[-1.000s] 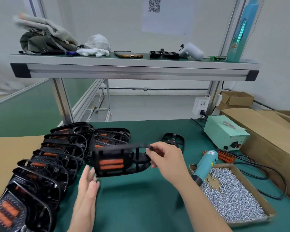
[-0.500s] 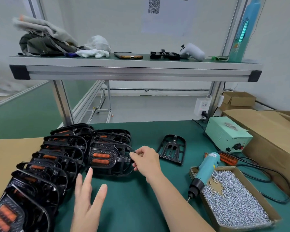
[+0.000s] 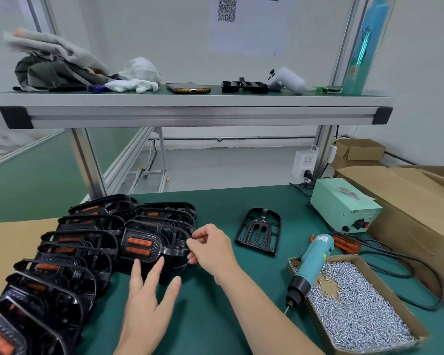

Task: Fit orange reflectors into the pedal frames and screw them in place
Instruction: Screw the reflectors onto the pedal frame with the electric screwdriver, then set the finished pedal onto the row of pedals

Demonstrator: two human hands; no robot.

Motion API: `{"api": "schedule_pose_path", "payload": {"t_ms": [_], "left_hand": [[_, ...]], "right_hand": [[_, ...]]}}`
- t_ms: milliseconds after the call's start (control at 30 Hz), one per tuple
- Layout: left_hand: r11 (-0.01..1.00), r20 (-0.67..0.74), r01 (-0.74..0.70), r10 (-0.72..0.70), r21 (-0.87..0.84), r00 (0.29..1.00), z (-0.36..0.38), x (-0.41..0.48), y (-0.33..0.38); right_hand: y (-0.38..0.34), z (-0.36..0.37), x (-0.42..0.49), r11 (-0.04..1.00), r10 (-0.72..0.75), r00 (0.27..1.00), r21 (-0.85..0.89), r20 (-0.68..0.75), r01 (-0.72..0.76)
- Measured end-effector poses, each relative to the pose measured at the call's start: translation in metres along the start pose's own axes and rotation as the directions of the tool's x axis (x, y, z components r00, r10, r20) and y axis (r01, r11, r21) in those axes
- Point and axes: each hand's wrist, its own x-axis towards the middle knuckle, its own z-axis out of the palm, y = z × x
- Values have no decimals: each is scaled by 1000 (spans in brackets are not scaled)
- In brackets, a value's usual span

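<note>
A black pedal frame [image 3: 149, 245] with two orange reflectors [image 3: 139, 245] fitted lies on the green table beside a row of several finished pedal frames [image 3: 69, 249]. My right hand [image 3: 212, 249] pinches this frame's right rim with thumb and fingertips. My left hand [image 3: 149, 303] hovers just in front of it, fingers spread, holding nothing. An empty black pedal frame [image 3: 260, 231] lies flat to the right. A teal electric screwdriver [image 3: 310, 267] leans on the edge of a cardboard tray of screws [image 3: 354, 311]. Loose orange reflectors [image 3: 345, 243] lie behind the screwdriver.
A green power supply box [image 3: 344, 208] stands at the back right with black cables [image 3: 405, 272] trailing round the tray. Cardboard boxes [image 3: 408, 196] line the right edge. An aluminium shelf [image 3: 195, 111] overhead carries cloth, a phone and small tools. Brown cardboard [image 3: 8, 242] covers the table's left.
My right hand has carried the reflector-fitted pedal frame leftwards and set it down against the row. My left hand has risen and spread its fingers near the frame.
</note>
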Motion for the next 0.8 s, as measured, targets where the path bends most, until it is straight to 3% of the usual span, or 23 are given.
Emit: {"api": "schedule_pose_path", "payload": {"t_ms": [67,133,233,300,400,467,600,800], "left_hand": [[999,-43,-27,28,30,999,3,1,-4],[999,-81,-42,44,19,996,4,1,-8],[998,-117,-59,59,3,991,7,1,-11],[998,-143,-67,64,-14,988,7,1,-10],[995,-171,-100,95,-23,981,8,3,-10],[993,-193,-119,113,-18,975,8,3,-10],[990,-223,-139,133,-9,966,9,2,-10],[991,-244,-136,131,-4,961,7,0,-7]], "right_hand": [[-3,-11,3,995,-35,999,-98,-39,31],[-6,-27,8,927,-111,989,-369,-97,68],[-7,-51,15,671,-166,981,-740,-95,42],[-6,-62,18,510,-41,997,-859,-61,-32],[-2,-69,22,439,235,972,-893,3,-103],[0,-71,23,379,304,952,-922,38,-84],[-1,-73,22,319,272,961,-947,53,-37],[-4,-69,9,377,215,971,-926,104,16]]}}
